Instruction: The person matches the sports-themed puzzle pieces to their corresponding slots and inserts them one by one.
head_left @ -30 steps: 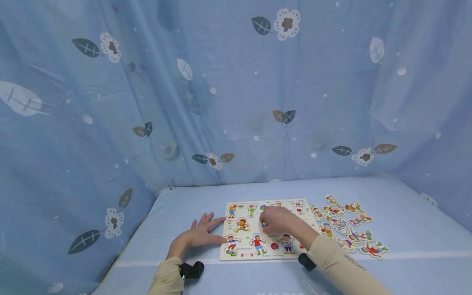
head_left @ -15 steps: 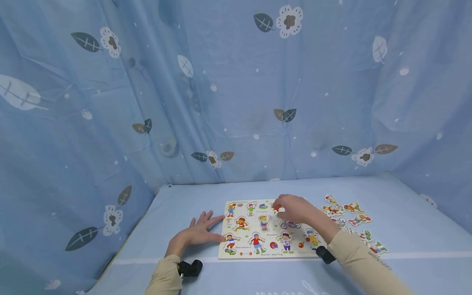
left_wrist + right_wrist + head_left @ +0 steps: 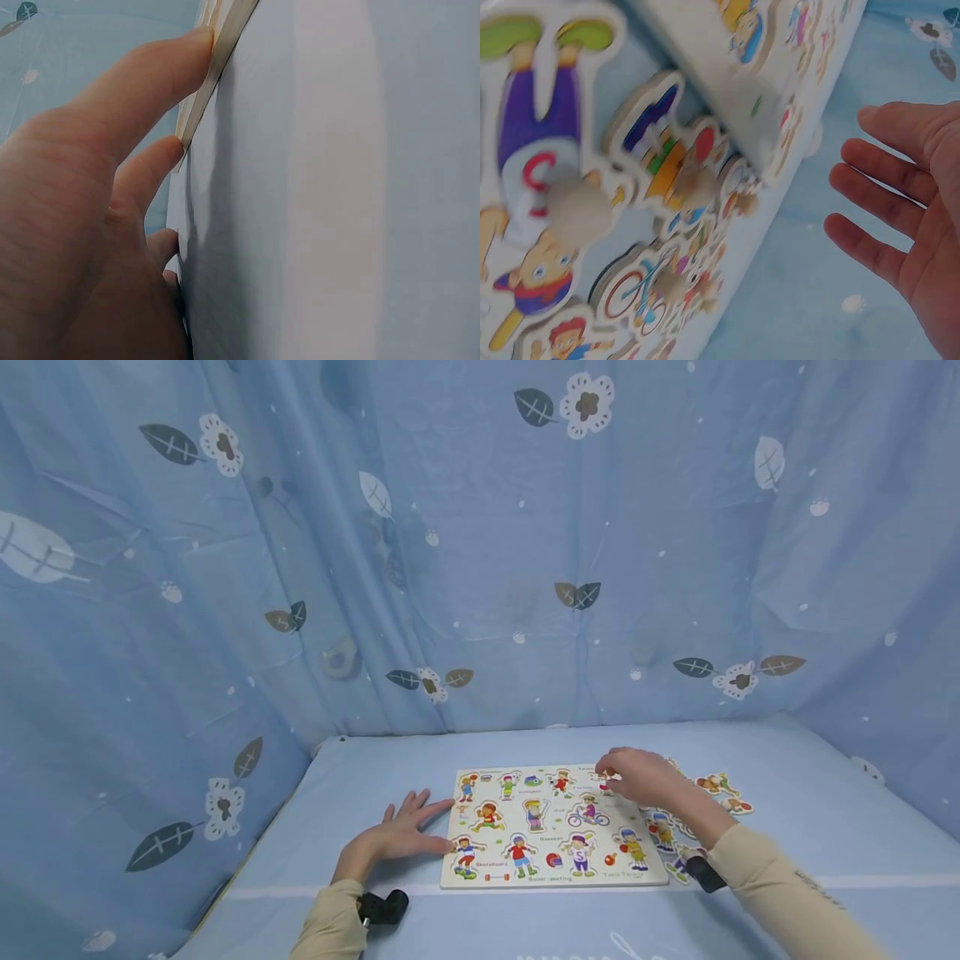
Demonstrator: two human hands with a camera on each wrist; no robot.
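The white puzzle board (image 3: pixel 628 814), printed with sports figures, lies flat on the table. My left hand (image 3: pixel 397 837) is at its left side with fingers spread. In the left wrist view, the thumb (image 3: pixel 161 64) and a finger (image 3: pixel 161 161) of that hand touch the board's edge (image 3: pixel 217 67). My right hand (image 3: pixel 643 778) is over the board's upper right corner, covering part of a figure there. In the right wrist view its fingers (image 3: pixel 874 187) are loosely bent with nothing between them. Loose wooden puzzle pieces (image 3: pixel 540 120) with round knobs lie beside the board.
More loose pieces (image 3: pixel 718 783) lie at the board's right, partly hidden behind the right forearm. Some overlap, including a bicycle piece (image 3: pixel 640 289). A blue patterned curtain (image 3: pixel 480 543) hangs behind the blue-covered table (image 3: pixel 390 752).
My right hand has moved from the board's middle toward its upper right corner, uncovering figures in the middle and covering some loose pieces. The left hand has stayed at the left edge.
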